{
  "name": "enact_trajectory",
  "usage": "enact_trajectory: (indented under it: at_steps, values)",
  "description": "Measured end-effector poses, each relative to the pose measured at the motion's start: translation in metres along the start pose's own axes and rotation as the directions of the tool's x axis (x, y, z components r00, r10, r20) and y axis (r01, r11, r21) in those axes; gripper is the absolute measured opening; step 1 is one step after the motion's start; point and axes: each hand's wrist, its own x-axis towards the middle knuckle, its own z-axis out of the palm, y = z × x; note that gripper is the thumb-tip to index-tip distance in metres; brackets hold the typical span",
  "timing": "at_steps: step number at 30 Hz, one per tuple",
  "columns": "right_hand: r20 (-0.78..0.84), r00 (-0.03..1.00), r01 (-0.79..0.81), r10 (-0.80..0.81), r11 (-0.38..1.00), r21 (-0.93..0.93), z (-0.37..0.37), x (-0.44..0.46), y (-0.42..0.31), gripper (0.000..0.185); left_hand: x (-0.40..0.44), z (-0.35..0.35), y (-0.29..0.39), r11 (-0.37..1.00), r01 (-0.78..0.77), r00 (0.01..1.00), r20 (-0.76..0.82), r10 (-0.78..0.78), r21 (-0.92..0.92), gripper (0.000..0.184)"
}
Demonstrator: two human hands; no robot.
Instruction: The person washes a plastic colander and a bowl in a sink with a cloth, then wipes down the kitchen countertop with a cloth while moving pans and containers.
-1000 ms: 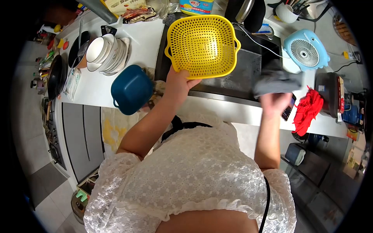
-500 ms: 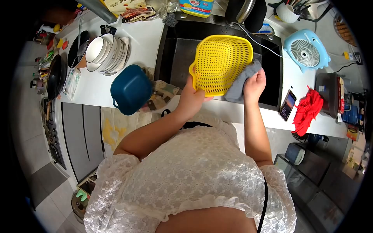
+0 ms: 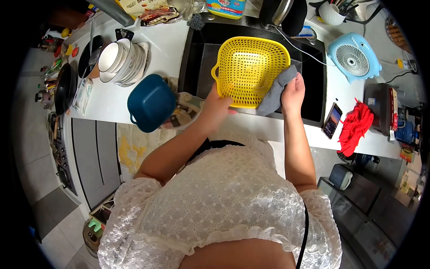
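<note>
A yellow perforated drain basket [image 3: 251, 67] is held over the black sink [image 3: 309, 96], its hollow inside facing me. My left hand [image 3: 217, 109] is closed on the basket's lower left corner, below its loop handle; some fingers are hidden behind it. In my right hand [image 3: 293, 94] a grey cloth [image 3: 272, 95] is gripped and pressed against the basket's lower right rim. To the left, a dark blue basin [image 3: 152, 103] sits near the counter's front edge, partly on a patterned cloth [image 3: 187, 107].
White bowls and plates [image 3: 121, 62] are stacked at the left, beside pans [image 3: 91, 56]. A light blue fan [image 3: 354, 56], a phone [image 3: 332, 121] and a red cloth [image 3: 356, 127] lie right of the sink. A white cable [image 3: 300, 48] crosses the sink's back right corner.
The yellow basket has tipped so more of its inside shows, and it has shifted slightly left and up. Both hands moved a little with it, the cloth still on the right rim.
</note>
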Motion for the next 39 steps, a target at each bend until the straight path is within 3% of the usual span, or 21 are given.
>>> enact_trajectory:
  at_steps: [1, 4, 6, 10, 12, 15, 17, 18, 19, 20, 22, 25, 26, 27, 30, 32, 33, 35, 36, 38, 39]
  values:
    - [-0.001, 1.0, 0.001, -0.001, 1.0, 0.0, 0.001, -0.001, -0.006, 0.024, 0.001, -0.002, 0.0, 1.0, -0.001, 1.0, 0.001, 0.001, 0.001, 0.057]
    - [0.002, 0.967, -0.249, 0.254, 0.947, 0.204, 0.004, -0.004, -0.02, 0.027, -0.001, -0.003, 0.004, 1.0, 0.023, 0.999, 0.026, -0.024, 0.011, 0.055]
    - [-0.135, 0.91, -0.337, 0.393, 0.888, 0.313, 0.003, -0.003, -0.018, 0.029, -0.006, 0.0, 0.01, 0.997, 0.042, 0.999, 0.015, -0.041, -0.064, 0.055]
    - [-0.218, 0.864, -0.21, 0.454, 0.717, 0.664, -0.022, 0.008, -0.021, 0.033, -0.004, -0.003, 0.019, 0.989, 0.053, 0.998, 0.027, -0.049, -0.135, 0.062]
    - [-0.155, 0.903, -0.196, 0.401, 0.705, 0.681, -0.022, 0.001, -0.059, 0.033, -0.001, -0.005, 0.012, 0.991, 0.045, 0.998, -0.031, -0.049, -0.129, 0.062]
    - [-0.104, 0.976, -0.104, 0.192, 0.827, 0.553, 0.003, -0.013, -0.075, 0.028, 0.0, 0.002, 0.006, 0.996, 0.007, 1.0, 0.011, -0.006, -0.091, 0.055]
    - [-0.095, 0.947, -0.259, 0.308, 0.903, 0.343, 0.029, -0.023, -0.056, 0.021, -0.001, 0.014, 0.002, 0.994, -0.046, 0.993, 0.105, 0.056, -0.095, 0.056]
    - [-0.07, 0.982, -0.142, 0.178, 0.924, 0.355, 0.048, -0.024, -0.046, 0.018, -0.004, 0.021, 0.0, 0.989, -0.098, 0.976, 0.182, 0.117, -0.108, 0.057]
    - [-0.113, 0.99, -0.064, 0.088, 0.977, 0.204, 0.063, -0.024, -0.035, 0.011, -0.011, 0.03, 0.005, 0.993, -0.049, 0.978, 0.195, 0.07, -0.109, 0.061]
    - [0.001, 0.994, -0.11, 0.111, 0.99, 0.089, 0.065, -0.029, -0.022, 0.009, -0.009, 0.032, 0.002, 0.992, -0.054, 0.978, 0.194, 0.075, -0.11, 0.061]
    - [0.127, 0.966, -0.259, 0.226, 0.875, 0.41, 0.083, -0.038, -0.033, 0.012, -0.009, 0.032, -0.002, 0.994, -0.091, 0.967, 0.244, 0.073, 0.063, 0.063]
    - [0.391, 0.92, 0.046, -0.007, 0.995, -0.091, 0.082, -0.045, -0.021, 0.021, 0.001, 0.015, -0.011, 0.993, -0.077, 0.964, 0.261, 0.05, 0.091, 0.065]
    - [0.391, 0.92, 0.05, -0.011, 0.995, -0.09, 0.078, -0.045, -0.013, 0.021, 0.01, 0.008, -0.013, 0.981, -0.137, 0.955, 0.283, 0.093, 0.139, 0.065]
    - [0.441, 0.897, 0.049, -0.007, 0.995, -0.084, 0.072, -0.046, -0.003, 0.026, 0.004, 0.007, 0.014, 0.994, -0.02, 0.966, 0.258, -0.009, 0.11, 0.069]
    - [0.612, 0.782, -0.023, 0.115, 0.987, -0.156, 0.048, -0.051, -0.003, 0.035, 0.008, -0.003, 0.036, 0.98, 0.044, 0.969, 0.23, -0.09, 0.196, 0.072]
    - [0.683, 0.62, 0.214, 0.387, 0.754, -0.621, 0.043, -0.047, -0.039, 0.028, 0.007, 0.001, 0.033, 0.976, 0.038, 0.981, 0.177, -0.077, 0.216, 0.074]
    - [0.682, 0.625, 0.213, 0.381, 0.757, -0.618, 0.039, -0.042, -0.04, 0.028, 0.008, 0.001, 0.032, 0.975, 0.013, 0.988, 0.145, -0.046, 0.222, 0.073]
    - [0.724, 0.499, 0.624, 0.477, 0.382, -0.682, 0.023, -0.03, -0.039, 0.019, 0.009, 0.0, 0.029, 0.971, -0.008, 0.992, 0.123, -0.022, 0.238, 0.072]
    - [0.719, 0.506, 0.617, 0.477, 0.381, -0.688, 0.014, -0.026, -0.028, 0.019, 0.011, 0.0, 0.028, 0.948, -0.019, 0.989, 0.145, -0.029, 0.319, 0.071]
    - [0.869, 0.457, 0.881, 0.19, 0.038, -0.472, -0.004, -0.016, 0.0, 0.013, 0.014, 0.001, 0.032, 0.918, -0.039, 0.985, 0.17, -0.031, 0.395, 0.07]
    - [0.885, 0.456, 0.89, 0.095, -0.044, -0.453, -0.01, -0.006, -0.004, 0.014, 0.012, 0.003, 0.036, 0.884, -0.025, 0.977, 0.2, -0.078, 0.467, 0.068]
